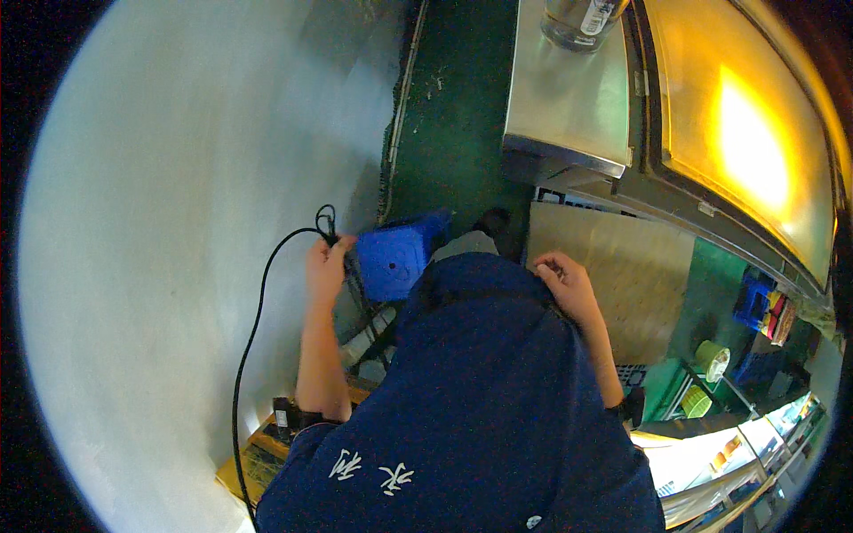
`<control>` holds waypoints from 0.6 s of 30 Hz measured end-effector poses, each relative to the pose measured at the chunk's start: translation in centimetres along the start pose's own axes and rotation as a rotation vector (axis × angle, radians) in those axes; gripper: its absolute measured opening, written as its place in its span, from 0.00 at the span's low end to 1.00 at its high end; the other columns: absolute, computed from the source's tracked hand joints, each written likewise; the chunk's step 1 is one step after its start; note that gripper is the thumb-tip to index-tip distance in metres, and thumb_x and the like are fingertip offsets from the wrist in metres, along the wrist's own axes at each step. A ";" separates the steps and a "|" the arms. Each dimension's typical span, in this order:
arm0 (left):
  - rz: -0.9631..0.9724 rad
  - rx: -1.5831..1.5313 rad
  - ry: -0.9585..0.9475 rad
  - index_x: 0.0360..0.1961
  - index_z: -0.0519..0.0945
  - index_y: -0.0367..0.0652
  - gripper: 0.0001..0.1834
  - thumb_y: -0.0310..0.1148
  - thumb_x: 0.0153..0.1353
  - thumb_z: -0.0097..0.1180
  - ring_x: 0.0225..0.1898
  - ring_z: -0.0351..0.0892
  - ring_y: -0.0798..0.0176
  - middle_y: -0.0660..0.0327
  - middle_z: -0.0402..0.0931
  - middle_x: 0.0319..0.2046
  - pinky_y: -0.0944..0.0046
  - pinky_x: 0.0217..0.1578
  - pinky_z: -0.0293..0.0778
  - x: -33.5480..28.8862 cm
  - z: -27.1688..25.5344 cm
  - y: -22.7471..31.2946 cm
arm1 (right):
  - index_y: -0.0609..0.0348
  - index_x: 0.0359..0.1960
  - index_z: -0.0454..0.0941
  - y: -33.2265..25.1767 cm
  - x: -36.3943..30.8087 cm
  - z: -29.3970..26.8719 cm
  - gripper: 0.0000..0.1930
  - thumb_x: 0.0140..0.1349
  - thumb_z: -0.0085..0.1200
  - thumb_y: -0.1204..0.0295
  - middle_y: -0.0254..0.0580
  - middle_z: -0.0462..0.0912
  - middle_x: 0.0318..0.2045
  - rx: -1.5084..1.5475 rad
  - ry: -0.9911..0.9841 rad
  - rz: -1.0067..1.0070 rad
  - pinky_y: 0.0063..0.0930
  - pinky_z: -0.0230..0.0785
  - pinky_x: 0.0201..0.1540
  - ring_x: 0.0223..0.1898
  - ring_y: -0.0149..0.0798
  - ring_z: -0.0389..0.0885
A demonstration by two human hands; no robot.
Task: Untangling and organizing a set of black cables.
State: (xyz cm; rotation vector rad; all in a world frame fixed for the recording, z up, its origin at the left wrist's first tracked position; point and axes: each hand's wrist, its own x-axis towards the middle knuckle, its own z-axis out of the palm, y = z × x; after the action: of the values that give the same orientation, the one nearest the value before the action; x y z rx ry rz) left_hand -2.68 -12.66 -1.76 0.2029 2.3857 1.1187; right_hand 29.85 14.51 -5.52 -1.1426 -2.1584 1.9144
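Observation:
My left hand [327, 266] is closed around a black cable [263, 289], pinching it beside a white wall. A small loop of the cable [326, 215] sticks up above my fingers, and the rest curves down along the wall to the lower edge. My right hand [567, 282] hangs by the right side of my dark blue shirt [506, 382], in front of a tan board [613, 266]. Its fingers are curled in, and I see nothing in them. Close to my left hand stands a blue plastic stool [393, 264].
A steel counter [569, 107] with a clear container [582, 25] on it stands ahead to the right, beside a glowing yellow panel [746, 133]. The floor [453, 115] is green. A yellow wooden crate [258, 453] is at lower left; green baskets [697, 401] are at right.

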 end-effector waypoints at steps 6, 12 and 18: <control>-0.278 1.154 -0.046 0.37 0.80 0.32 0.31 0.57 0.57 0.54 0.40 0.82 0.41 0.44 0.82 0.34 0.49 0.39 0.76 1.9 -6.2 -0.6 | 0.64 0.43 0.78 4.3 -1.9 -0.6 0.11 0.67 0.52 0.68 0.40 0.83 0.35 0.144 0.071 0.104 0.25 0.71 0.44 0.38 0.31 0.80; -0.617 0.398 -0.343 0.41 0.81 0.35 0.39 0.64 0.66 0.34 0.40 0.83 0.50 0.50 0.83 0.39 0.52 0.40 0.76 0.3 -5.5 -0.6 | 0.63 0.42 0.78 4.1 -2.1 -2.0 0.12 0.66 0.53 0.66 0.39 0.83 0.32 0.096 0.064 0.103 0.26 0.71 0.44 0.38 0.31 0.80; 0.376 -1.457 0.635 0.70 0.55 0.49 0.48 0.73 0.62 0.14 0.67 0.59 0.45 0.51 0.56 0.69 0.31 0.62 0.53 -0.2 -8.7 -5.8 | 0.63 0.43 0.79 5.9 -1.6 -4.1 0.14 0.66 0.53 0.64 0.40 0.83 0.32 -0.099 0.059 0.084 0.28 0.71 0.41 0.36 0.32 0.80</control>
State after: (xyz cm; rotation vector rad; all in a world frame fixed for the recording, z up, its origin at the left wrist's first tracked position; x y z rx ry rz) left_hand -6.41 -22.47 -1.35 -0.2651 1.3078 3.0624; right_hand 35.90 16.90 -9.00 -1.3095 -2.2311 1.7977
